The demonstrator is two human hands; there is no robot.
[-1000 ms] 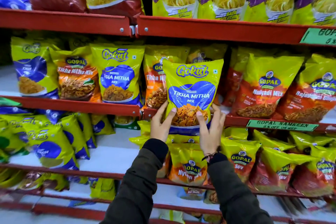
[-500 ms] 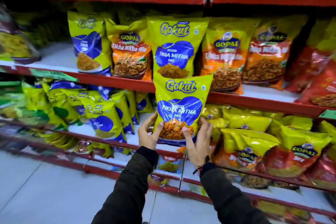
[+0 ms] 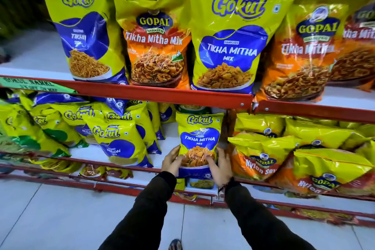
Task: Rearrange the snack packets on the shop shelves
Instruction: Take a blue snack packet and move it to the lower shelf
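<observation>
Two hands hold one small Gokul Tikha Mitha Mix packet (image 3: 199, 142) upright at the front of the lower shelf (image 3: 113, 165). The left hand (image 3: 172, 161) has its grip wrapped around the packet's bottom left side. The right hand (image 3: 222, 166) has its grip closed on the bottom right side. Gokul packets (image 3: 115, 140) lean to its left. Gopal Nylon Sev packets (image 3: 261, 154) lie just to its right. Bigger packets (image 3: 229, 36) stand on the upper shelf (image 3: 162, 93) above.

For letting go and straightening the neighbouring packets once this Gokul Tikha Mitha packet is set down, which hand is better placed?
Probably the right hand: it lies against the slumped Gopal Nylon Sev packets. The left hand can steady the held packet.
</observation>
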